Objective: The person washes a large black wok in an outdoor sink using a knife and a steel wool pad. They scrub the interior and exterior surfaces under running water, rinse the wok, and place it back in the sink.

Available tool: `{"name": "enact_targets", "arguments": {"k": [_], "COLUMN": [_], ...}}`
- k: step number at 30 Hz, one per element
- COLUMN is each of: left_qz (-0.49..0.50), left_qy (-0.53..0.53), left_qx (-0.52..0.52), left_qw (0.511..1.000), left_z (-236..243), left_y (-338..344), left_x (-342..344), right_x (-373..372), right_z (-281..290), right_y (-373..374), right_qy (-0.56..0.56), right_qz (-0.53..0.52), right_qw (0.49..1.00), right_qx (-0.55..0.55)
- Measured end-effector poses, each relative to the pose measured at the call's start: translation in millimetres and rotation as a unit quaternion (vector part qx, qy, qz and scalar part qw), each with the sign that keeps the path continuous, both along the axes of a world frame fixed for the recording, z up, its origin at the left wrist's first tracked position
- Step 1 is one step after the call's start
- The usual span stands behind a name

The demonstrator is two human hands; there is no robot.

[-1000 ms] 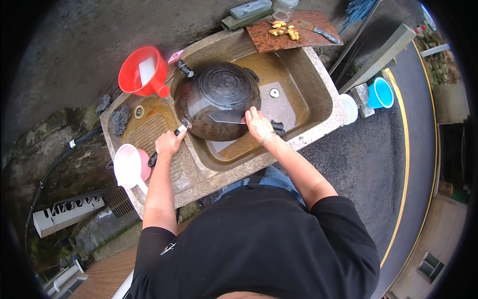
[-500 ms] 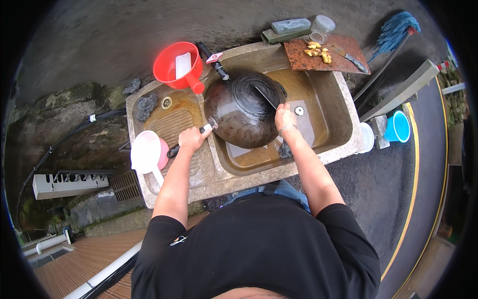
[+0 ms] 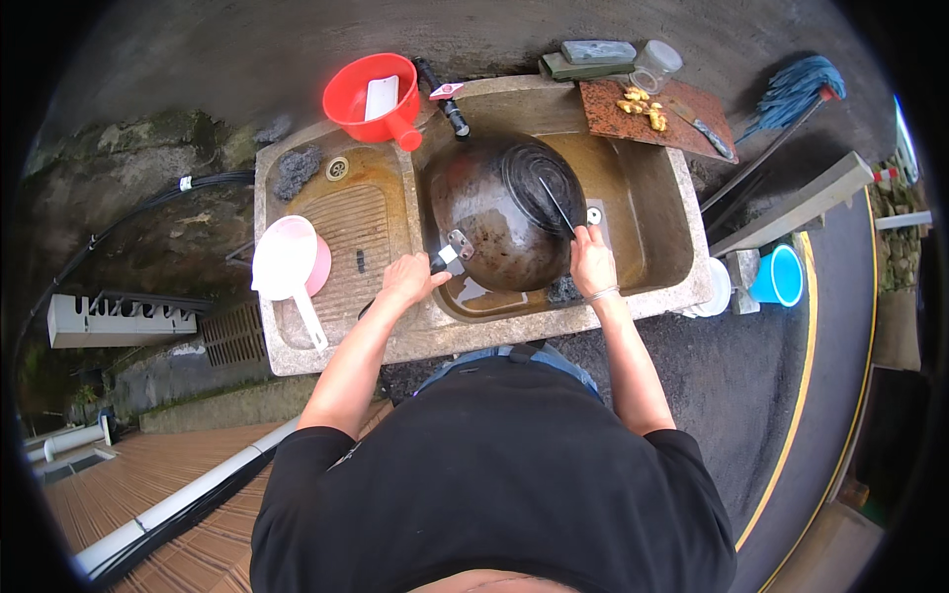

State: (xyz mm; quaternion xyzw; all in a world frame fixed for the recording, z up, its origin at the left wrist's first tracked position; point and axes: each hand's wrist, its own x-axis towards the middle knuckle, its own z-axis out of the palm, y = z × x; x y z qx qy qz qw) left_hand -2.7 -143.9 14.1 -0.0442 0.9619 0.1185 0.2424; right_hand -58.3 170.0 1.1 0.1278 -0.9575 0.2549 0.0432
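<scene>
A dark, wet wok lies upside down in the deep basin of a stone sink, its ringed underside facing up. My left hand is closed around the wok's long handle at the near left. My right hand grips a thin metal blade, which lies slanted across the wok's underside near the rings. The blade's grip is hidden in my fingers, so its exact kind is unclear. Some water stands in the basin around the wok.
A red dipper rests by the black tap. Pink and white dippers sit on the ribbed left side. Ginger and a knife lie on a reddish board. Grey scouring pads are at left.
The wok has turned and shifted, its handle moving right and nearer me with my left hand. My right hand and the blade have drawn nearer too. The whole view has shifted slightly.
</scene>
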Motion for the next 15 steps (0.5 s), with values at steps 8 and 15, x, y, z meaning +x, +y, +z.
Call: {"name": "enact_targets", "arguments": {"k": [8,15], "left_qz": [0.048,0.137], "left_qy": [-0.043,-0.142], "left_qx": [0.173,0.335], "left_qw": [0.983,0.921], "left_z": [-2,22], "left_y": [12,32], "left_x": [9,19], "right_x": [15,29], "right_z": [15,29], "right_y": [26,64], "right_qy": [0.096,0.137], "right_qz": [-0.086,-0.197], "right_qw": [0.988,0.962], "right_qx": [-0.089,-0.130]}}
